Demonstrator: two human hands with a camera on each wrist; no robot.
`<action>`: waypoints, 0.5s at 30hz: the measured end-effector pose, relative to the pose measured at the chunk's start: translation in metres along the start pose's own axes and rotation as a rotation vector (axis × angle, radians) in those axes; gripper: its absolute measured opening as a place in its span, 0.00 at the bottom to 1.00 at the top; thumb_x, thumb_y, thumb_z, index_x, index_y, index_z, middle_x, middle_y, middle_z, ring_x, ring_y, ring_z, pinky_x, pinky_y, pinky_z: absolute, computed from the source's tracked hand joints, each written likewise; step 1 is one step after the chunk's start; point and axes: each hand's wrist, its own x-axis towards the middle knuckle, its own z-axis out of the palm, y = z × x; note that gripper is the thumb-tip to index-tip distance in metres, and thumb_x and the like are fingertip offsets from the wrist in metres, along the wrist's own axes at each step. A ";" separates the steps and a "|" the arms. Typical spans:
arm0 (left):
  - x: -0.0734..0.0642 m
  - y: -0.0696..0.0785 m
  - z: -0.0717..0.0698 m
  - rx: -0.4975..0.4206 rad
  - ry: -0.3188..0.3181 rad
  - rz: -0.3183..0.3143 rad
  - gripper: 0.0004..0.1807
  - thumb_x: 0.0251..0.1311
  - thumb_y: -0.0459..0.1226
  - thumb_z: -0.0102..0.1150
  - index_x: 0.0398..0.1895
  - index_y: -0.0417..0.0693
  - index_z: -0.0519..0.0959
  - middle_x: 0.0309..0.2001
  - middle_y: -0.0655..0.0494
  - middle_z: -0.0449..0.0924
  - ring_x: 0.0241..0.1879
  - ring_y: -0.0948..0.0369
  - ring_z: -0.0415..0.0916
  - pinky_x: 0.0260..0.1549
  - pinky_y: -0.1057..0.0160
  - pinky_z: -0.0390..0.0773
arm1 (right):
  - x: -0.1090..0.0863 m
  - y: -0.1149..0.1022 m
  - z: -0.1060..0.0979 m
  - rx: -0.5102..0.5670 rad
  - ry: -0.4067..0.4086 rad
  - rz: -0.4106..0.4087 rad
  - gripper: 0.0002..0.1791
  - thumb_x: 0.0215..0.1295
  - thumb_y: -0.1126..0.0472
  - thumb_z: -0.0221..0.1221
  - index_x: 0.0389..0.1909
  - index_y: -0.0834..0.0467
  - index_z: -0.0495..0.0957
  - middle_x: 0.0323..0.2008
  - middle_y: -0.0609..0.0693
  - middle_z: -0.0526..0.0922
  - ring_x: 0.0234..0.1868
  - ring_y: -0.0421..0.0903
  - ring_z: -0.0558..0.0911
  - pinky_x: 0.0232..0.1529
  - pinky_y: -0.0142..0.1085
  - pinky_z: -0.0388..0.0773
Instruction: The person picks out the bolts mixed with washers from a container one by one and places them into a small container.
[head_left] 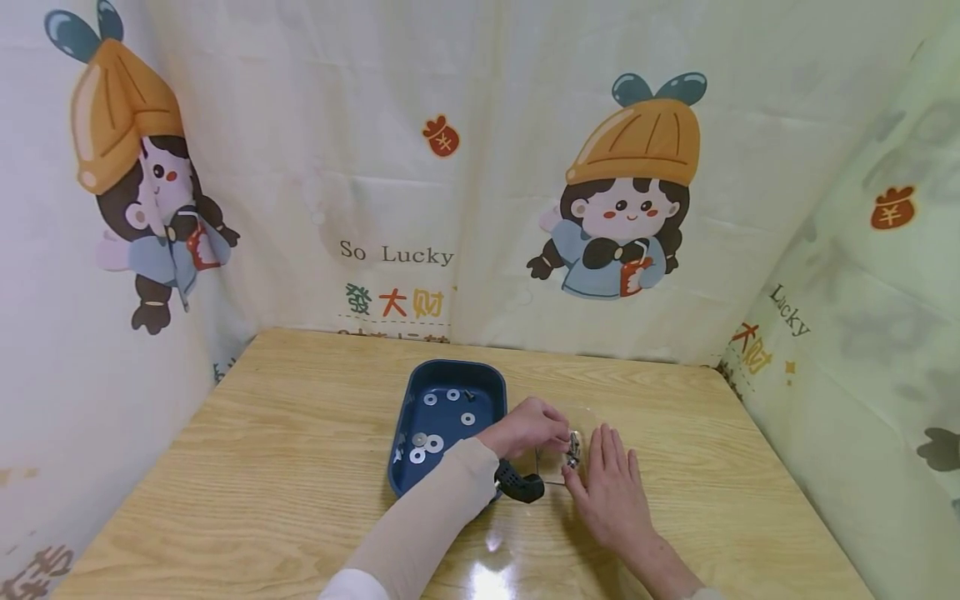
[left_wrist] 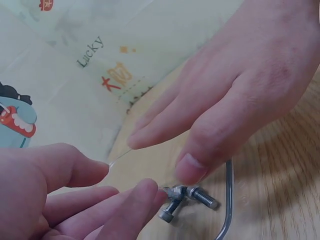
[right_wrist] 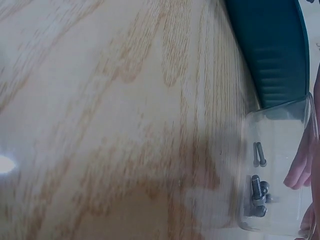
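Note:
A clear plastic box (right_wrist: pixel 290 137) stands on the table and holds several metal screws (right_wrist: pixel 258 192), large and small. Over it reaches my left hand (head_left: pixel 531 427), thumb apart from its bent fingers, with nothing visible between them. Its fingertips are close to the socket-head bolts (left_wrist: pixel 172 210); whether they touch is unclear. My right hand (head_left: pixel 613 496) lies along the box's right side with fingers straight. In the left wrist view its thumb comes down beside the bolts, and its fingertips are by the rim.
Left of the box stands a dark blue tray (head_left: pixel 411 392), partly hidden by the left forearm, with several washers (head_left: pixel 433 443) and a dark screw (head_left: pixel 468 395) inside. Both stand on a wooden table (head_left: pixel 300 467). Printed curtains (head_left: pixel 315 125) enclose the back and sides.

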 end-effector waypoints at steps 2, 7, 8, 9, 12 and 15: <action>-0.001 0.000 -0.002 -0.013 -0.010 0.000 0.15 0.54 0.31 0.56 0.46 0.36 0.76 0.36 0.46 0.80 0.36 0.55 0.81 0.44 0.56 0.79 | 0.000 0.000 0.000 -0.003 0.000 0.000 0.43 0.64 0.38 0.41 0.65 0.70 0.49 0.67 0.65 0.50 0.68 0.60 0.50 0.64 0.59 0.48; -0.005 0.002 -0.010 -0.089 -0.061 0.025 0.14 0.57 0.31 0.54 0.46 0.35 0.75 0.41 0.40 0.80 0.40 0.52 0.81 0.46 0.56 0.78 | 0.000 -0.002 -0.001 0.003 -0.001 0.000 0.43 0.64 0.39 0.42 0.65 0.70 0.49 0.67 0.65 0.49 0.68 0.60 0.49 0.64 0.59 0.48; -0.006 0.003 -0.012 -0.103 -0.072 0.031 0.14 0.57 0.31 0.53 0.46 0.35 0.75 0.42 0.39 0.80 0.41 0.52 0.80 0.46 0.56 0.77 | 0.000 -0.002 -0.001 0.006 -0.004 0.001 0.43 0.64 0.38 0.41 0.65 0.70 0.49 0.67 0.65 0.49 0.68 0.60 0.49 0.64 0.59 0.47; -0.007 0.004 -0.014 -0.116 -0.082 0.036 0.14 0.58 0.31 0.53 0.47 0.34 0.75 0.43 0.39 0.80 0.42 0.52 0.80 0.47 0.57 0.77 | 0.001 -0.002 -0.001 0.004 -0.008 0.003 0.43 0.64 0.38 0.41 0.65 0.70 0.48 0.68 0.65 0.48 0.68 0.60 0.49 0.64 0.59 0.47; -0.010 0.005 -0.020 -0.154 -0.092 0.049 0.15 0.58 0.31 0.52 0.48 0.34 0.74 0.42 0.40 0.80 0.44 0.51 0.79 0.46 0.58 0.78 | 0.001 -0.002 -0.001 0.004 -0.014 0.008 0.44 0.63 0.37 0.40 0.66 0.69 0.48 0.68 0.64 0.48 0.68 0.60 0.49 0.64 0.59 0.47; -0.012 0.005 -0.026 -0.194 -0.100 0.060 0.15 0.60 0.32 0.50 0.50 0.34 0.73 0.41 0.42 0.80 0.45 0.50 0.78 0.47 0.58 0.77 | 0.001 -0.002 -0.001 0.005 -0.022 0.013 0.44 0.63 0.37 0.40 0.66 0.69 0.48 0.68 0.64 0.47 0.69 0.60 0.48 0.65 0.59 0.46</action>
